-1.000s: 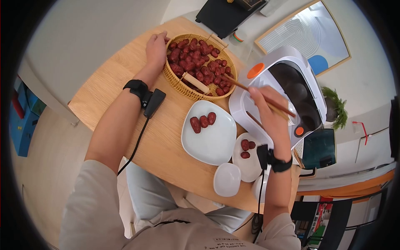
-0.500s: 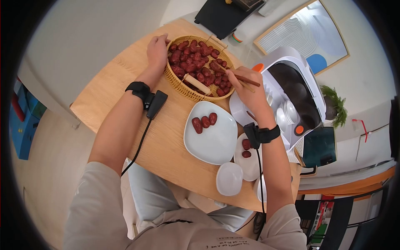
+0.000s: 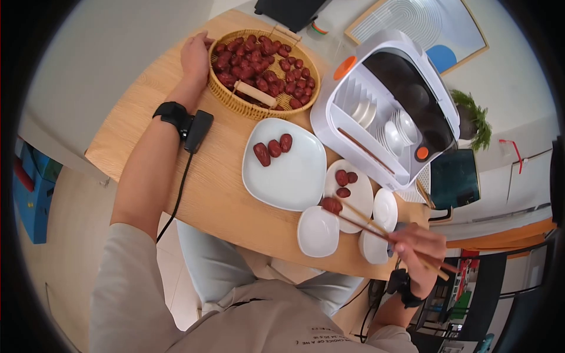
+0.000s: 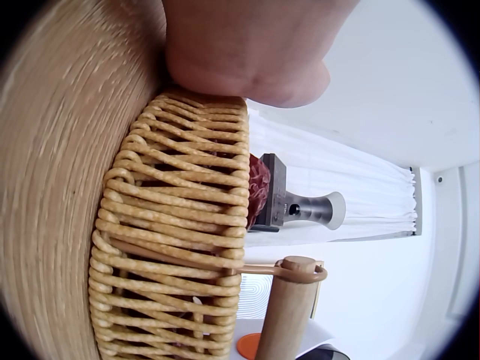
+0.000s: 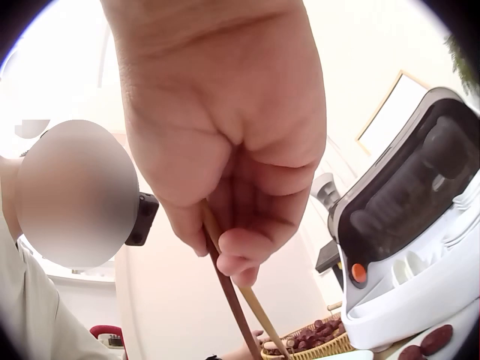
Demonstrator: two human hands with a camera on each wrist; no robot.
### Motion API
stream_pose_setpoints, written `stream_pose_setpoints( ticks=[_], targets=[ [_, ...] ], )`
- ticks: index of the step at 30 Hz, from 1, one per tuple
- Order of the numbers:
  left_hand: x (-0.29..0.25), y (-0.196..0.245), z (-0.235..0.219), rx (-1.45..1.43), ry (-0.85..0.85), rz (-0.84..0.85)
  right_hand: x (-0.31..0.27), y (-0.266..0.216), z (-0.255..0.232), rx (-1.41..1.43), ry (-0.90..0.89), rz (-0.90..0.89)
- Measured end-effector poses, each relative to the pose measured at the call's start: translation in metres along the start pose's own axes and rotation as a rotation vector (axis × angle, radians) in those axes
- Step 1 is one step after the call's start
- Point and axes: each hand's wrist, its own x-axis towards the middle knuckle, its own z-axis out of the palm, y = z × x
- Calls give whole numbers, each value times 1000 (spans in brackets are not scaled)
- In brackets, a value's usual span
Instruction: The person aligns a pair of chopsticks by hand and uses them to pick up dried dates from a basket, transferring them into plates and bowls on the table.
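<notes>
My right hand (image 3: 419, 250) holds a pair of chopsticks (image 3: 376, 229), whose tips pinch a red date (image 3: 332, 205) above the gap between the small square dish (image 3: 318, 232) and the oval plate (image 3: 360, 200), which bears several dates. In the right wrist view, the fingers of the right hand (image 5: 232, 150) curl round the chopsticks (image 5: 240, 311). My left hand (image 3: 196, 59) rests against the side of the wicker basket (image 3: 235, 105) of dates; in the left wrist view the hand (image 4: 255, 52) touches the basket's rim (image 4: 238, 180). Three dates (image 3: 274, 148) lie on the large square plate (image 3: 282, 182).
A white dish cabinet (image 3: 329, 112) with bowls and plates inside stands open at the right, behind the oval plate. Small white bowls (image 3: 385, 209) sit near the table's right edge. A plant (image 3: 474, 120) and a framed picture (image 3: 412, 23) are beyond the cabinet.
My right hand has moved from the basket toward the table's front right edge, carrying a date in the chopsticks. The left hand stays at the basket; the head view has shifted.
</notes>
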Motion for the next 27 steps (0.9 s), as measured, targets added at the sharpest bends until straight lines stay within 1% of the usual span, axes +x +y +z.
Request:
stream_pose_setpoints(
  ticks=[1, 3, 6, 9, 10, 11, 12, 13, 15, 17, 19, 22, 24, 26, 27],
  targets=[
    [0, 1, 0, 4, -10, -6, -11, 1, 0, 11, -22, 24],
    [1, 2, 0, -38, -13, -45, -29, 8, 8, 16, -11, 42],
    [1, 3, -1, -35, -23, -66, -38, 8, 24, 40, 5, 147],
    [1, 6, 0, -42, -29, -78, -37, 10, 28, 32, 10, 170],
    [1, 5, 0, -51, -16, -86, -36, 9, 28, 31, 70, 140],
    [1, 5, 0, -49, -17, -80, -33, 8, 27, 35, 72, 136],
    [2, 4, -1, -48, -21, -79, -28, 8, 26, 68, 166, 73],
    [2, 3, -1, -48, -26, -80, -22, 6, 25, 102, 260, 12],
    [0, 4, 0, -52, -21, -84, 6, -10, 29, 154, 372, -1],
    [-1, 4, 1, -56, -17, -85, 39, -24, 35, 78, 433, -4],
    [0, 4, -1, -57, -15, -98, 74, -30, 40, 2, 455, 36],
    [-3, 3, -1, -69, -25, -76, 116, -25, 48, -13, 442, -59],
    [-9, 9, 2, -76, -8, -64, 134, -20, 51, 10, 448, -89],
    [-16, 17, 6, -81, 7, -76, 145, -17, 51, -5, 392, -78],
    [-19, 21, 7, -77, 8, -69, 150, -18, 52, 2, 393, -83]
  ],
)
